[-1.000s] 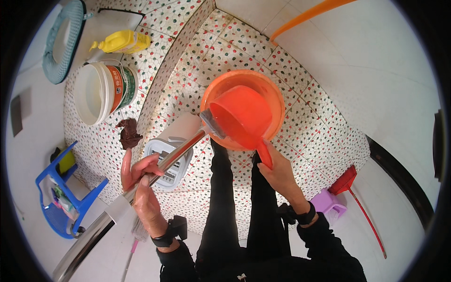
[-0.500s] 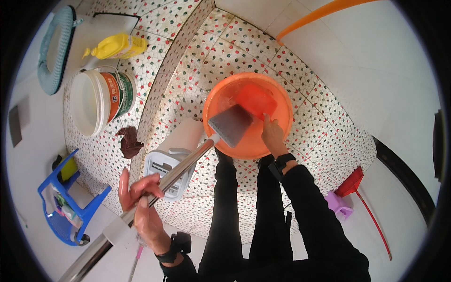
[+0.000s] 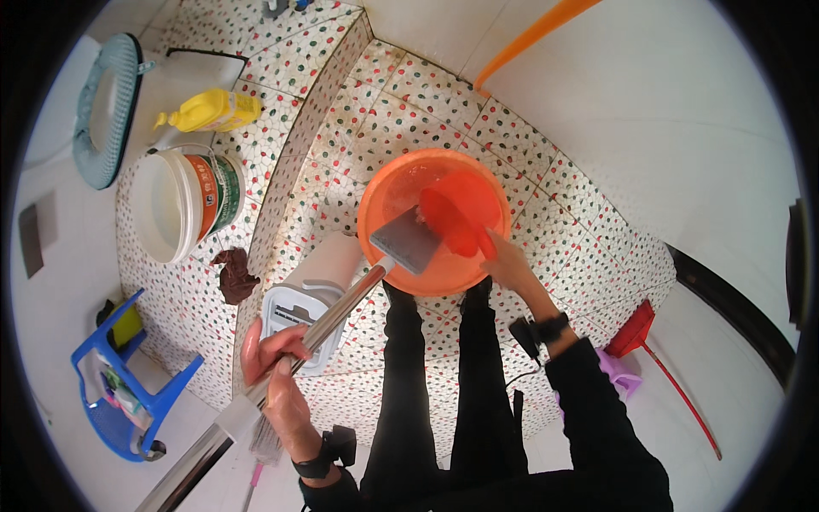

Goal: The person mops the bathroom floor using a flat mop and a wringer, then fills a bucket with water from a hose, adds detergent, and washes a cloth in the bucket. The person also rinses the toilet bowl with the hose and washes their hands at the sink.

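My left hand (image 3: 288, 401) is wrapped round the metal pole of a flat mop (image 3: 341, 307). Its grey rectangular mop head (image 3: 406, 242) hangs over the near left part of an orange basin (image 3: 386, 175) on the tiled floor. In my right hand (image 3: 514, 268), at the basin's right edge, is the handle of a red water scoop (image 3: 463, 205). The scoop is tilted, its lip against or just above the mop head. Splashes show where the two meet. My feet stand just behind the basin.
A grey-white mop bucket (image 3: 320, 273) stands left of the basin, beside a raised tiled step. On the step are a white bucket (image 3: 175, 205), a yellow bottle (image 3: 213, 111) and a brown cloth (image 3: 234, 275). A blue stool (image 3: 136, 375) stands left, a red dustpan (image 3: 631, 331) right.
My right hand has drawn back to the right and nearer to me, and the scoop has tipped over toward the mop head. My left hand keeps its hold on the pole, slightly lower in view.
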A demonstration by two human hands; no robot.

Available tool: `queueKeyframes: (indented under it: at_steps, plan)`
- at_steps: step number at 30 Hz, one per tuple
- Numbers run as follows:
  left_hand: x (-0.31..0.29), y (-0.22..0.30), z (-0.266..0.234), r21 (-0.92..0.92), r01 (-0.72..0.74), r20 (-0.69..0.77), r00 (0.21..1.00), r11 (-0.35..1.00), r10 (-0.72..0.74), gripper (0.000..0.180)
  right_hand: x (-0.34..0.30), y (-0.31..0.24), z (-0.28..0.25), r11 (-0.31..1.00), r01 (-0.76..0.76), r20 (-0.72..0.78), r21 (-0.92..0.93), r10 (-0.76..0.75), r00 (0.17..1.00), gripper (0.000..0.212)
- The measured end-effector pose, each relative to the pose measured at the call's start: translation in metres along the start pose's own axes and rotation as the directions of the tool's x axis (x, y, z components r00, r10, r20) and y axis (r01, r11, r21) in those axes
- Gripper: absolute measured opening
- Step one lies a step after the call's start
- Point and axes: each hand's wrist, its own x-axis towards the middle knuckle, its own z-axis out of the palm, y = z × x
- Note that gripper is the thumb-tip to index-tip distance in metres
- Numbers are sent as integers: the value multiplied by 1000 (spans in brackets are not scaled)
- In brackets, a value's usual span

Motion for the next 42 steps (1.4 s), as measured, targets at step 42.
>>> queueKeyframes:
  at_steps: [42]
  plan:
    - [17,58,112,-204,-82,272,952,976,137,56,-54,-165,-62,736,665,-246,127,-626,740,51]
